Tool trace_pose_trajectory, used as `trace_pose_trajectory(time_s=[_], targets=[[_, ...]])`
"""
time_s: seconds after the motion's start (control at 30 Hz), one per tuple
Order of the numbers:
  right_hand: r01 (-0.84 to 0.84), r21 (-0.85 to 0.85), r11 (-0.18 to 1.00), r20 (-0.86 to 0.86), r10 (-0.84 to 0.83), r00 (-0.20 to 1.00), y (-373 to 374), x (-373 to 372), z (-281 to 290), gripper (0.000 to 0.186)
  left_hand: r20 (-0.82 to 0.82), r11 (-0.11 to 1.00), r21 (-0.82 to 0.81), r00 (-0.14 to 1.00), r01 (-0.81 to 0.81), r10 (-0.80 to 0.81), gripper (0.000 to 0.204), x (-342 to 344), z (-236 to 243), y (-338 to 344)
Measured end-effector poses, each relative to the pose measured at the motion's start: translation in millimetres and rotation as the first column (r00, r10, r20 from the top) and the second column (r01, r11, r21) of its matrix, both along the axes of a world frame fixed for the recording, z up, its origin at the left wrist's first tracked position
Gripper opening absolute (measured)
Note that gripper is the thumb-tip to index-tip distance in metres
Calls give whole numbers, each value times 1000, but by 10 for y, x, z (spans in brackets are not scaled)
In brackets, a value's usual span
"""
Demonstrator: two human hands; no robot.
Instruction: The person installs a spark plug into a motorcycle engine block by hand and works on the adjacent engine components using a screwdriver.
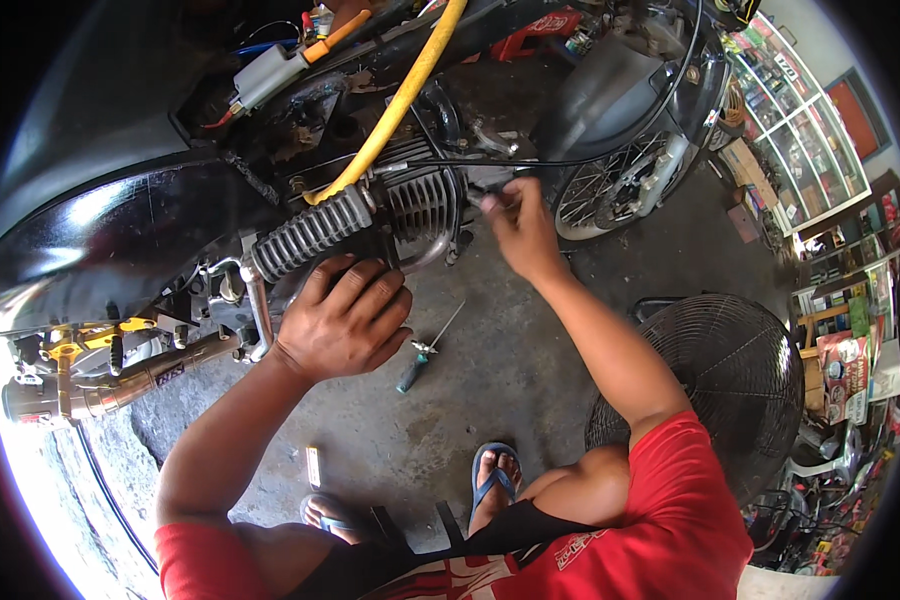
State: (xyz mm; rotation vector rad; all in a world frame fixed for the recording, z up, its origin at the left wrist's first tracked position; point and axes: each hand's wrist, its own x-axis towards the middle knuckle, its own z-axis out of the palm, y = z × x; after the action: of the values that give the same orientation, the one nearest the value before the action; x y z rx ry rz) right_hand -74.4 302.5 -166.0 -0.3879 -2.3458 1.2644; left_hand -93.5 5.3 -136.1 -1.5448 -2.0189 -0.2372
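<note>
My left hand [345,315] rests palm down against the dark engine side, just below a ribbed black rubber footrest [315,235]. Its fingers are slightly bent and apart, and nothing shows in its grasp; the palm side is hidden. At the front of the finned engine [418,207], my right hand [526,232] is closed, thumb and fingertips together beside a metal part under a black cable [510,162]. What it pinches is too small and shaded to name. A screwdriver [411,372] with a teal handle lies on the floor between my arms.
A thick yellow hose [395,110] crosses the motorcycle's open frame. The spoked front wheel [620,185] stands at the far right. A round floor fan [715,375] is close to my right arm. Glass-fronted shelves [800,135] line the right side. A small box [314,466] lies near my left foot.
</note>
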Motion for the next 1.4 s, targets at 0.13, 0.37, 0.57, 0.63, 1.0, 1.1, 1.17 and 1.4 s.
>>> trace_pose_trajectory(time_s=[0.13, 0.37, 0.57, 0.63, 1.0, 1.1, 1.17, 1.4], targets=[[28, 571, 820, -371, 227, 901, 177, -27, -233, 30, -2, 1000, 14, 1000, 11, -11, 37, 12, 12, 65], [43, -502, 864, 144, 34, 989, 126, -68, -104, 33, 1, 1000, 9, 1000, 4, -4, 36, 2, -8, 23], [-49, 639, 767, -286, 296, 911, 157, 64, -235, 20, -11, 1000, 8, 1000, 14, -14, 36, 1, 16, 53], [-30, 479, 877, -262, 176, 949, 139, -12, -271, 21, -12, 1000, 14, 1000, 4, -4, 36, 8, 5, 63], [-58, 482, 874, -268, 210, 940, 142, 22, -325, 35, -18, 1000, 1, 1000, -6, 6, 35, 6, 4, 40], [-108, 205, 973, -133, 137, 982, 161, 6, -327, 29, -17, 1000, 10, 1000, 3, -3, 35, 3, -5, 62], [-100, -303, 948, -1, 105, 995, 148, -20, -264, 26, -14, 1000, 11, 1000, -1, 1, 35, 0, -19, 51], [-64, 283, 957, -213, 128, 969, 24, 58, -192, 31, -5, 1000, 4, 1000, -6, 6, 36, 8, 10, 32]])
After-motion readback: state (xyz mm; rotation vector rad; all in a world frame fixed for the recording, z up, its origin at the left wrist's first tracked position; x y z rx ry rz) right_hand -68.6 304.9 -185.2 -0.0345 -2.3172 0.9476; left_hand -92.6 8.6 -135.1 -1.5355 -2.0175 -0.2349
